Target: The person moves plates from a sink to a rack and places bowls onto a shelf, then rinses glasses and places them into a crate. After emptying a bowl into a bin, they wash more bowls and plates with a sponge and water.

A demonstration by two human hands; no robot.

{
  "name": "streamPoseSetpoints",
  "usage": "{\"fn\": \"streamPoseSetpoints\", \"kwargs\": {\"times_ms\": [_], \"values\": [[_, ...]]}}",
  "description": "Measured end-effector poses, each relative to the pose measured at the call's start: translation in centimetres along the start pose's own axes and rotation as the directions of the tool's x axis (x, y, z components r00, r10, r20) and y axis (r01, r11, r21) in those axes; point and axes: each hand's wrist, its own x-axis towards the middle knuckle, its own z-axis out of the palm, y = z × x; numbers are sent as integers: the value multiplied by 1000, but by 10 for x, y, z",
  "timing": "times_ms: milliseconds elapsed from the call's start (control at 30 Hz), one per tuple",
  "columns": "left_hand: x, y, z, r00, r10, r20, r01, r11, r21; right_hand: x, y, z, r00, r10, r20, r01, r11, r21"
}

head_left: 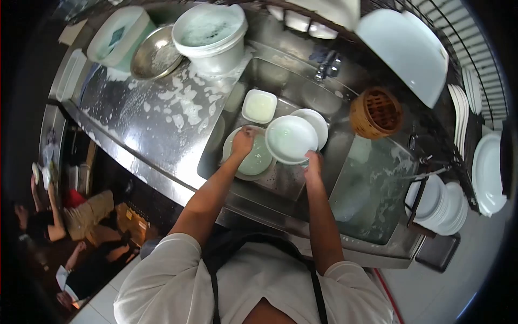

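Note:
Over the left sink basin, my right hand (pixel 313 162) grips the lower right rim of a white bowl (pixel 291 139), which is tilted. My left hand (pixel 244 141) is closed at the upper edge of a round dish (pixel 253 162) of greenish water; what its fingers hold, if anything, is hidden. Behind the bowl, another white round dish (pixel 319 125) is partly covered. A small square white dish (pixel 259 106) with pale liquid sits above my left hand in the basin.
Soapy water fills the right basin (pixel 369 194). A bamboo steamer (pixel 376 113) stands behind it. At the back left are a white bucket (pixel 213 59), a metal bowl (pixel 145 59) and a plastic tub (pixel 105 48). Stacked plates (pixel 440 208) stand right; two people are at the lower left.

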Motion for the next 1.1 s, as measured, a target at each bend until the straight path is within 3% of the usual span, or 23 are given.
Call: {"fn": "streamPoseSetpoints", "kwargs": {"times_ms": [67, 100, 167, 300, 400, 500, 600, 633, 667, 767, 867, 967, 1000, 1033, 1100], "values": [[-8, -38, -3, 983, -100, -154, 138, 957, 256, 33, 2, -9, 988, 145, -43, -145, 989, 17], [-8, -56, -1, 976, -202, -83, 218, 939, 266, 86, 28, -33, 979, 203, 23, -204, 979, 27], [-5, -91, 6, 915, -398, 57, 365, 881, 302, 81, 26, -19, 976, 191, -106, -181, 979, 97], [5, -125, 21, 872, -459, 173, 401, 870, 288, 83, 29, -2, 961, 194, -200, -142, 959, 246], [19, -135, 25, 862, -451, 231, 385, 880, 277, 99, 55, -33, 964, 260, 55, -265, 923, 278], [28, -142, 33, 893, -382, 237, 313, 907, 281, 45, 46, -28, 926, 325, 190, -344, 936, 76], [22, -108, 18, 947, -256, 192, 200, 942, 271, 7, 53, -16, 956, 248, 155, -214, 955, -207], [15, -73, 3, 959, -203, 197, 138, 943, 302, -12, 49, -1, 978, 169, 122, -138, 965, -225], [8, -42, -11, 968, -148, 202, 74, 940, 334, -17, 61, 5, 981, 38, 190, 19, 957, -288], [-16, 18, -36, 962, 214, 169, -270, 837, 477, -23, 88, 28, 904, -214, 370, 374, 817, -440], [-40, 56, -63, 863, 499, -82, -410, 785, 464, -57, 58, 105, 771, -461, 439, 636, 594, -493], [-59, 78, -80, 892, 362, -270, -312, 927, 208, -69, 60, 178, 743, -591, 313, 668, 635, -388], [-60, 83, -85, 907, 286, -309, -268, 958, 100, -68, 78, 190, 702, -625, 342, 711, 646, -278], [-60, 90, -88, 918, 144, -370, -164, 986, -24, -83, 78, 186, 609, -625, 489, 793, 490, -362], [-30, 43, -98, 900, 104, -422, -230, 938, -259, -101, 54, 171, 440, -565, 698, 894, 201, -401]]}}
